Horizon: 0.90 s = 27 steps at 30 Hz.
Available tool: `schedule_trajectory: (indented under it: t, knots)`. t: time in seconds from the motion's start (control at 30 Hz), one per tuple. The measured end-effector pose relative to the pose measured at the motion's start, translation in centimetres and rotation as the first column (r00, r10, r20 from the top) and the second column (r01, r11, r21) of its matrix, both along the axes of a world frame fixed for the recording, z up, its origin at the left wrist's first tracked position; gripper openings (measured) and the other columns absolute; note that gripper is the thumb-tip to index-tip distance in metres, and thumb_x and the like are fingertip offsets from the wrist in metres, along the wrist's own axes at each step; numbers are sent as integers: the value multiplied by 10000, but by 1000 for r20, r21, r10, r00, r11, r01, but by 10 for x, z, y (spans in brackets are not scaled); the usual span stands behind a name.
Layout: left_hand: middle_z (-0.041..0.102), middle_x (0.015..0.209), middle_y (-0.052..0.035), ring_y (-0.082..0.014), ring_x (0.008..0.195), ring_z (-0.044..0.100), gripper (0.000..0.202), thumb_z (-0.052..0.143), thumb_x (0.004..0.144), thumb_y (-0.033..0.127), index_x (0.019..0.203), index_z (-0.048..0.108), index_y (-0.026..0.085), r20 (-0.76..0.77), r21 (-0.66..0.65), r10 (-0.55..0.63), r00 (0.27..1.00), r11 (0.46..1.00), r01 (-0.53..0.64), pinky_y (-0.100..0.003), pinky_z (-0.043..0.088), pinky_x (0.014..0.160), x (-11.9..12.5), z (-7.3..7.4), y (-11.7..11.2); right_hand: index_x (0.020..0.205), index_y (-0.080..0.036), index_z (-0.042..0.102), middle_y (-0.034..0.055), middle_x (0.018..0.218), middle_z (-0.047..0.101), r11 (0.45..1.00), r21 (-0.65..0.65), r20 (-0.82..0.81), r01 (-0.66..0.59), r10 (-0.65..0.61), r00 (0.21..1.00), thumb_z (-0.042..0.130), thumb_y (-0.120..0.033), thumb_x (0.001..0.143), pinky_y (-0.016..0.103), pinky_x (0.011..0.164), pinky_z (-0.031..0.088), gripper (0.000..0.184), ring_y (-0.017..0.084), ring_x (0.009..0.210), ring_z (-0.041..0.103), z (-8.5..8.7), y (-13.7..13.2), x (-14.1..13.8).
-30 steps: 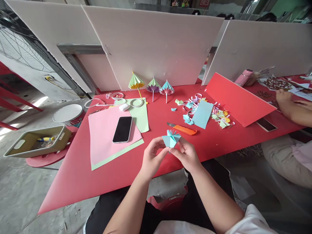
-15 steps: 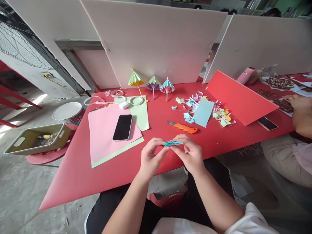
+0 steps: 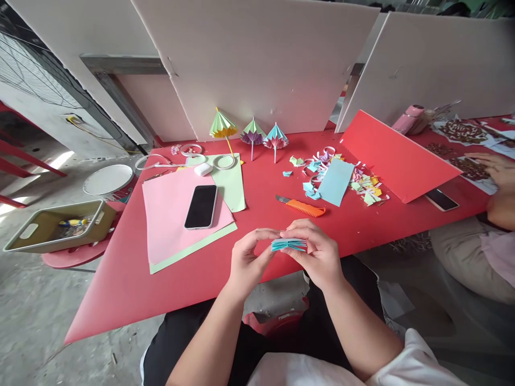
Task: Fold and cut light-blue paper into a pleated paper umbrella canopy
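Note:
Both of my hands pinch a pleated light-blue paper piece (image 3: 288,245), squeezed flat into a narrow bundle, over the near edge of the red table (image 3: 132,284). My left hand (image 3: 251,260) grips its left end and my right hand (image 3: 317,254) covers its right end. Just beyond lies an orange utility knife (image 3: 301,206). Three small paper umbrellas (image 3: 252,134) stand at the back against a white board.
A black phone (image 3: 201,206) lies on pink and green paper sheets (image 3: 169,220). Tape rolls (image 3: 223,162) and a white earbud case (image 3: 203,169) sit behind them. Paper scraps and a blue sheet (image 3: 336,182) lie centre right. Another person's hand (image 3: 497,169) is at right; a tray (image 3: 52,228) sits left.
The fanned-out blue paper has been pressed flat into a narrow bundle between my hands. The other person's hand shifted on the far right.

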<state>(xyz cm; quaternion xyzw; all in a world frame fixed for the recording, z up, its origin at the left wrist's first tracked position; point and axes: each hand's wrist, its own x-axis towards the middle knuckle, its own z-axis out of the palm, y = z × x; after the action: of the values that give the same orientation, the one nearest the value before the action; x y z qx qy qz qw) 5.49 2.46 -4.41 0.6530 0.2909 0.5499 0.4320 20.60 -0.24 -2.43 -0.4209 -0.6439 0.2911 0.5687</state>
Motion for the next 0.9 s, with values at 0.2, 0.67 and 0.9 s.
schedule_trajectory:
  t: [0.2, 0.67, 0.9]
  knots:
    - [681, 934, -39, -176, 886, 648, 240, 650, 775, 147, 1001, 602, 210, -26, -15, -23, 999, 1000, 23, -295, 517, 802, 1, -4, -3, 848, -282, 683, 6, 793, 584, 1000, 5, -7, 26, -26, 1000, 658, -144, 748, 303, 749, 475, 173, 160, 854, 545, 4, -1, -1]
    - [640, 693, 39, -128, 663, 609, 704, 555, 844, 279, 1425, 158, 289, -246, -431, -284, 927, 888, 158, -278, 474, 702, 5, -2, 0, 721, -191, 667, -17, 631, 608, 816, -577, -218, 37, -197, 956, 744, -361, 629, 250, 618, 454, 208, 116, 609, 535, -20, 34, 23]
    - [656, 710, 16, -125, 640, 593, 634, 572, 828, 362, 1386, 292, 253, -163, -549, -293, 942, 820, 161, -260, 462, 663, 9, -15, 5, 636, -173, 626, -17, 559, 577, 823, -567, -169, 32, -154, 973, 700, -437, 664, 237, 515, 430, 275, 99, 504, 500, -30, 41, 25]
